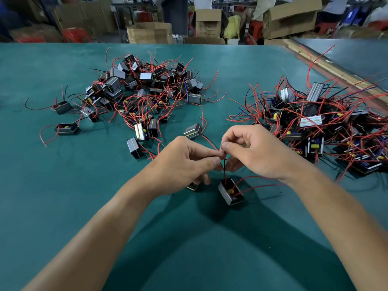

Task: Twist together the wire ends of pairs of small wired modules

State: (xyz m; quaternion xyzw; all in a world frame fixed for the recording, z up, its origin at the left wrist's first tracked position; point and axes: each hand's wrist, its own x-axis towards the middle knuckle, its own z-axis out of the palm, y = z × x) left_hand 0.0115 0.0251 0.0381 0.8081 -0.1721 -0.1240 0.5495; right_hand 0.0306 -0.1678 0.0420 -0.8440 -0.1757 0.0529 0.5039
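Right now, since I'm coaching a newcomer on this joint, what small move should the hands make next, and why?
Probably the right hand should roll the pinched wires between thumb and forefinger while the left hand holds them steady. Both hands pinch the wires at one spot above the module; the joint itself is hidden in their grip.

A green table mat is filling most of the frame. Beyond its far edge, an open cardboard box is sitting at top centre, a larger box is tilting at upper right, a red stool is standing at upper left, and a yellow bag is showing between boxes.
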